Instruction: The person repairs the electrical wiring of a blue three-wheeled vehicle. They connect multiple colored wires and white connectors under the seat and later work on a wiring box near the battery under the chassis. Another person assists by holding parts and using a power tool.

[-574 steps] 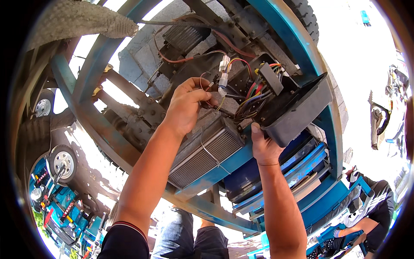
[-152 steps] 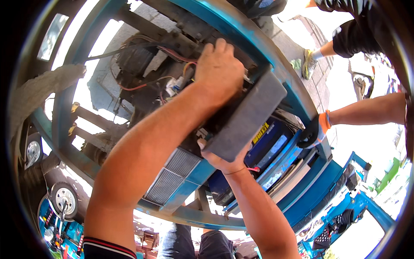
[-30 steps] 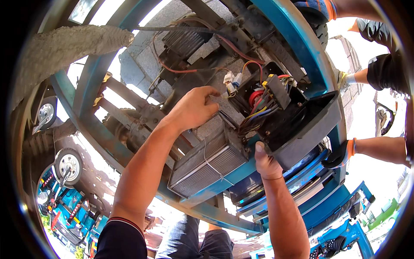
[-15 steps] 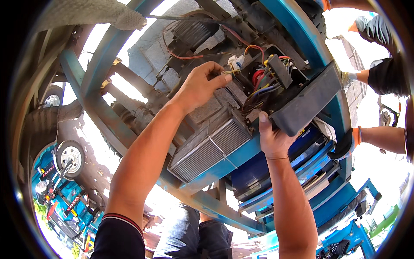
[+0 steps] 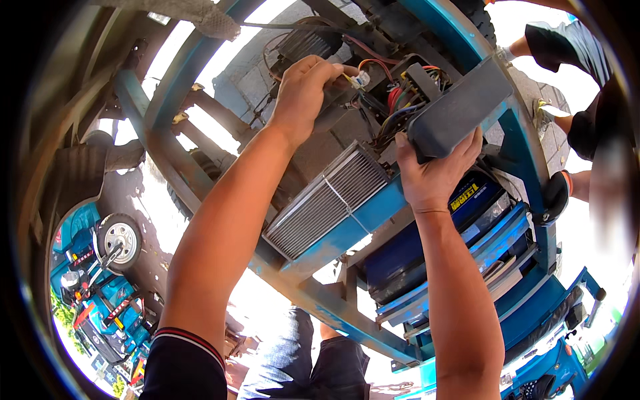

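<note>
My left hand is closed in a pinch on thin wires that run to a small white connector just right of its fingertips. A black plastic cover is held from below by my right hand, its thumb at the near left corner and its fingers along the near edge. Beyond the cover's left end are a black block and a bundle of red, blue, yellow and dark wires. Between my forearms sits a finned metal box with a white tie around it.
A blue metal frame surrounds the parts. Beside my right forearm lies a dark blue battery. Another person's gloved hand rests on the frame at right. A motor-like ribbed part is at the far side. Vehicles with a wheel stand at left.
My right hand has tipped the black cover so its broad face shows more. The left hand still pinches the wires, now turned more upright. The gloved hand at right has shifted, and the view has moved slightly.
</note>
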The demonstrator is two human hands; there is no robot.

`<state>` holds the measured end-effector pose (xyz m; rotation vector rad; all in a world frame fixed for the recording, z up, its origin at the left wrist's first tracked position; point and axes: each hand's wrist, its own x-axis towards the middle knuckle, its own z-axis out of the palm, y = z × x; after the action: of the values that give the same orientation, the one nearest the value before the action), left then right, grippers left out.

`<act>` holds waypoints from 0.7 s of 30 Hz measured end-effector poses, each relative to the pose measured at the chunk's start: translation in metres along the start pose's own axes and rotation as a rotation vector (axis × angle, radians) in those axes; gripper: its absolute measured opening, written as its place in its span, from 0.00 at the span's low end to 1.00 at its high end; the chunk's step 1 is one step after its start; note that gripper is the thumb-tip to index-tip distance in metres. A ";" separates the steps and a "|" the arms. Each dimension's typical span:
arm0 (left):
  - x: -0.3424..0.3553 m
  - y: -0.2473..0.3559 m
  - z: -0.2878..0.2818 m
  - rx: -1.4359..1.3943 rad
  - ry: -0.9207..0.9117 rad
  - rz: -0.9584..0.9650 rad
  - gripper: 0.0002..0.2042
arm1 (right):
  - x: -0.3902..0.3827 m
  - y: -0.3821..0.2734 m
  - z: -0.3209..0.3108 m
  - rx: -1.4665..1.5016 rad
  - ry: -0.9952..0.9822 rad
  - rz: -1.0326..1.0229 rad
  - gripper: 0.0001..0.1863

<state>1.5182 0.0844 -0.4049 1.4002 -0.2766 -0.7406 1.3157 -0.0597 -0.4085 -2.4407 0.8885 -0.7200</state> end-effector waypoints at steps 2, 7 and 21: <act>0.001 0.002 -0.006 -0.189 -0.133 -0.046 0.08 | 0.003 0.001 -0.001 -0.011 -0.012 0.003 0.62; -0.008 -0.004 -0.014 -0.414 -0.251 -0.135 0.08 | -0.003 0.002 -0.002 0.053 0.002 0.015 0.53; -0.070 -0.002 0.008 0.007 -0.299 0.129 0.08 | 0.002 -0.007 -0.015 0.001 -0.102 0.031 0.61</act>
<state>1.4606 0.1214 -0.3885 1.2634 -0.5976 -0.8415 1.3107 -0.0599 -0.3923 -2.4336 0.8837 -0.5799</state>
